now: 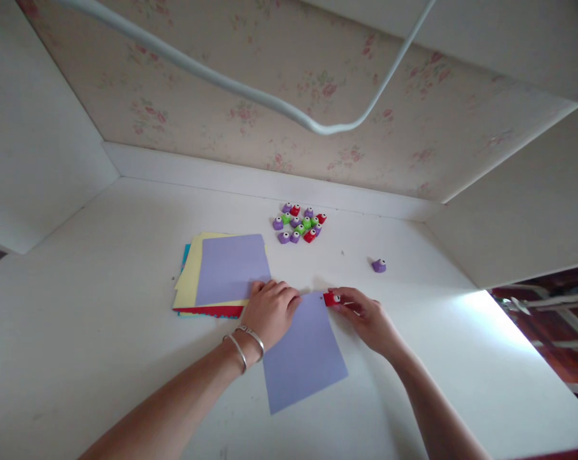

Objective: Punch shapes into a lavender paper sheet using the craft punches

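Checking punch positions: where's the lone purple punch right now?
Head view: the lone purple punch sits on the white table, right of the punch cluster, beyond the right hand.

Left hand (269, 311) hides the purple sheet's (304, 354) upper left corner

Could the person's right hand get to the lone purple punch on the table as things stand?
Probably yes. The lone purple punch sits alone on bare table just beyond the right hand, with nothing between them, though that hand already holds a red punch.
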